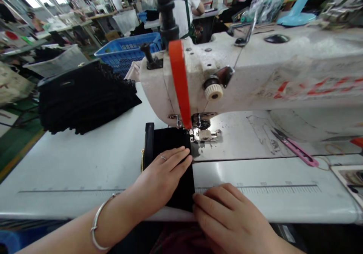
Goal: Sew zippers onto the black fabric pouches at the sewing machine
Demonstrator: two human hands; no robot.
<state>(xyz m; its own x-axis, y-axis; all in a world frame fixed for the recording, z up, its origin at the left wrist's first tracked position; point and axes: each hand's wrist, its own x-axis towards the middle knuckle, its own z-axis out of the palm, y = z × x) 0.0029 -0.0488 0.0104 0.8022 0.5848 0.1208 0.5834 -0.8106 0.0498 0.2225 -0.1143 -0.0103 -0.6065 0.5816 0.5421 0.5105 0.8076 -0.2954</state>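
A black fabric piece lies on the sewing machine's bed, its far right corner by the presser foot. Along its left side run a dark band and a gold zipper. My left hand rests flat on the cloth, fingers stretched toward the needle area. At the cloth's near right edge, my right hand has its fingers curled, with thumb and fingertips closed on the edge. The sewing machine stands over the work, with an orange guard in front of the needle, which I cannot make out.
Pink thread snips lie on the bed at right. A stack of black pieces sits at the table's left. Behind are a blue basket and a person in a white shirt. A ruler scale marks the near edge.
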